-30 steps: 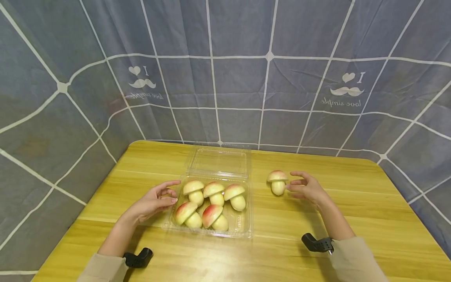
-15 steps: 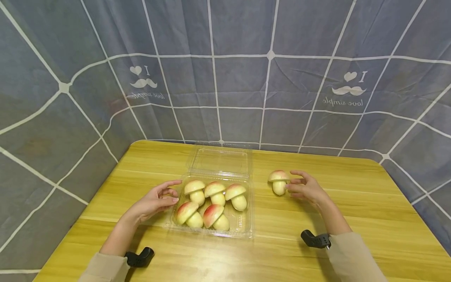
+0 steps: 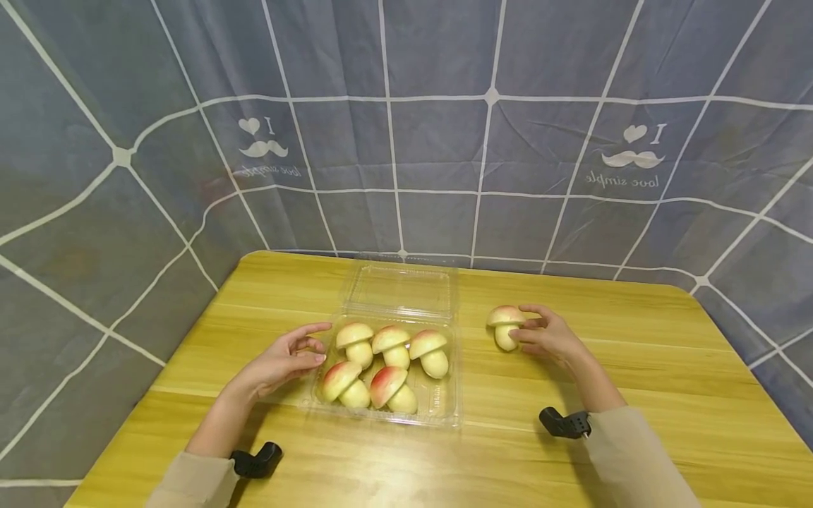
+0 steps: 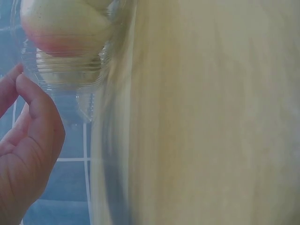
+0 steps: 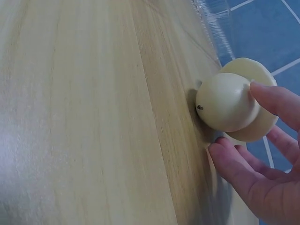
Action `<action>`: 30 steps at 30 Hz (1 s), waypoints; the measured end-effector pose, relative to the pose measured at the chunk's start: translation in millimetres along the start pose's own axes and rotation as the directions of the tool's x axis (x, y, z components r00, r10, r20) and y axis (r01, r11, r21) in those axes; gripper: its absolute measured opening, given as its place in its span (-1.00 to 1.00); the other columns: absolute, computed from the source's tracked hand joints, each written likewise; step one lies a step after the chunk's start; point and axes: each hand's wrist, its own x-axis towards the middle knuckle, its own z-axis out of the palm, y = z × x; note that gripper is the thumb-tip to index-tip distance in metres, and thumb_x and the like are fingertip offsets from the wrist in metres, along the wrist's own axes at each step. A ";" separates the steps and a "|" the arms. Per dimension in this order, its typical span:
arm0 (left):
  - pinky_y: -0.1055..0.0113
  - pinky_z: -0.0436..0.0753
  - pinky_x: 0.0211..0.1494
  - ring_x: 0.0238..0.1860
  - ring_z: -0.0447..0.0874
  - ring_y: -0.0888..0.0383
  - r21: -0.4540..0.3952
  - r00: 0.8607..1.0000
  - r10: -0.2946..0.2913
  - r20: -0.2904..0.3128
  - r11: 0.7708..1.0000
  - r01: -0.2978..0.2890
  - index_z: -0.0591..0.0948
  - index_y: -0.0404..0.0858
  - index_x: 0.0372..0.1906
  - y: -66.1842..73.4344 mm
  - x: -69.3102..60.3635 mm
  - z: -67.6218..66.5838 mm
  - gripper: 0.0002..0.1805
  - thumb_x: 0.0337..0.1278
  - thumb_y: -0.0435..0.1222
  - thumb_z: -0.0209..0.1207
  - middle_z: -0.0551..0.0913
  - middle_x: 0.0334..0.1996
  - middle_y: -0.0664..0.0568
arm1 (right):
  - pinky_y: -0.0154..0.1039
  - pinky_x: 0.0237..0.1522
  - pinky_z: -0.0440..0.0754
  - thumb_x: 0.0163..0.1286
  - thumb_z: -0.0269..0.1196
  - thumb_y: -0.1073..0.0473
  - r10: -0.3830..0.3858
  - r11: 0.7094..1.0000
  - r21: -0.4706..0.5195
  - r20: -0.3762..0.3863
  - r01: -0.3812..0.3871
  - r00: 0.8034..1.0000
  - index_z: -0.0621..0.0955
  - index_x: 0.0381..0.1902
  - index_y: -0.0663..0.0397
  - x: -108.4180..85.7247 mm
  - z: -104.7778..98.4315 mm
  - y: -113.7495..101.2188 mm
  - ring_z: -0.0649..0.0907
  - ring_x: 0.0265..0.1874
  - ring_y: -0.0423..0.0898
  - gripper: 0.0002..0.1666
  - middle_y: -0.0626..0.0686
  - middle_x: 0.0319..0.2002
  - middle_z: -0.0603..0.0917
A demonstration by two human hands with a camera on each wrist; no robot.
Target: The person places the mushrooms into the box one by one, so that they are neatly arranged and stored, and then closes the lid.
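Note:
A toy mushroom (image 3: 506, 327) with a pinkish cap and pale stem stands on the wooden table at the right. My right hand (image 3: 551, 335) is beside it, fingers loosely bent. In the right wrist view one digit touches the mushroom (image 5: 227, 101) near its stem, while the lower fingers (image 5: 232, 161) stay a little apart from it. To the left lies a clear plastic clamshell box (image 3: 444, 416), lid folded back, with several like mushrooms (image 3: 390, 384) in its base. My left hand (image 3: 279, 363) is at the box's left side, fingers relaxed, fingertips by its rim.
The box's transparent lid (image 3: 400, 291) lies toward the back of the wooden table (image 3: 406, 466). A grey-blue curtain (image 3: 438, 141) with white lines hangs just behind the table edge. Black wrist mounts (image 3: 257, 461) sit on both forearms.
My right hand has moved slightly left, closer to the lone mushroom, so its fingers now overlap the stem and cap edge. The left hand stays by the box. The view has shifted slightly.

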 end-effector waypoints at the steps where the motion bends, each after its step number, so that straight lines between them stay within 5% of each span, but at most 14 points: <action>1: 0.47 0.49 -0.33 -0.39 0.42 0.28 0.002 1.000 0.000 0.000 1.000 0.000 0.05 -0.42 0.39 0.2 0.5 -0.2 -0.27 0.19 -0.47 0.12 0.41 -0.23 0.01 | -0.10 -0.06 0.58 0.24 0.29 0.22 0.005 1.000 -0.004 -0.002 -0.005 1.000 0.07 0.40 0.27 1.0 0.1 -0.3 0.55 -0.15 -0.02 -0.10 0.43 0.19 0.16; 30: 0.45 0.53 -0.30 -0.37 0.45 0.27 -0.004 1.000 -0.009 -0.008 1.000 0.009 0.03 -0.43 0.40 0.9 1.0 0.1 -0.24 0.17 -0.46 0.14 0.41 -0.22 0.00 | -0.16 -0.16 0.62 0.22 0.28 0.29 -0.017 1.000 0.020 0.037 0.016 0.999 0.07 0.40 0.24 8.4 13.2 -2.0 0.58 -0.31 -0.14 -0.11 0.28 -0.03 0.29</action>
